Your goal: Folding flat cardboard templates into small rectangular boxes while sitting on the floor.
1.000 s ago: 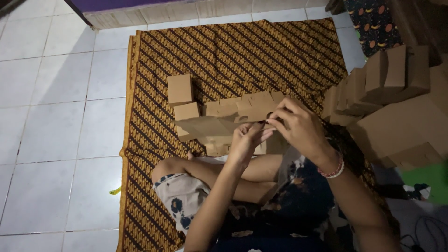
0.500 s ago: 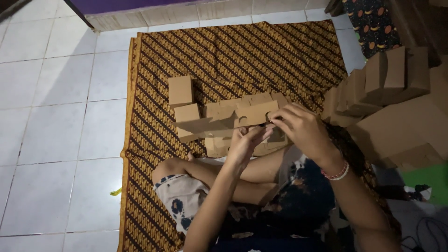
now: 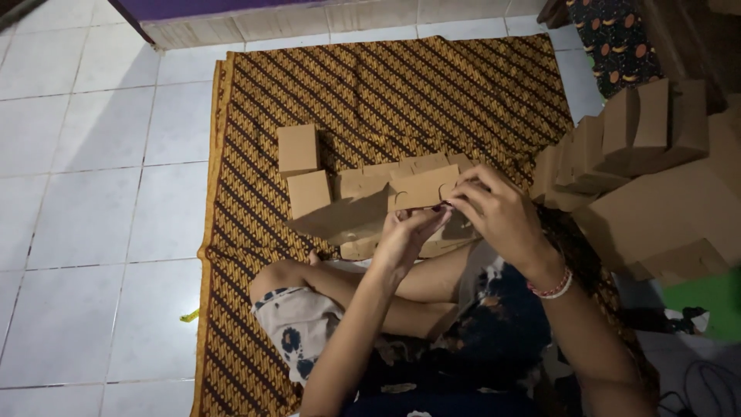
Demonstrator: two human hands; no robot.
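Fingers of the right hand [image 3: 498, 212] curl over the right end of a flat brown cardboard box blank [image 3: 417, 188], pinching its edge where the flaps and curved slots sit, while the left hand [image 3: 405, 235] comes up from below with its fingertips pressed together against the lower edge of the same piece, just beside the right fingertips. The blank lies directly ahead of both hands, raised off the floor above the crossed legs, and its long axis runs left to right across the view, tilted a little so the far left end dips lower; most of its length stretches away to the left of the grip, so the left hand is the nearer one to the free end. It looks like thin, stiff kraft card, plain and unprinted, with cut tabs along the top. Beyond it, two folded small boxes [image 3: 299, 150] stand on the patterned cloth [image 3: 401, 85], one behind the other, well to the left of the hands. To the right, a stack of cardboard pieces [image 3: 617, 147] leans in a row beside a large carton [image 3: 679, 208]. The cloth lies on a white tiled floor [image 3: 85, 193].
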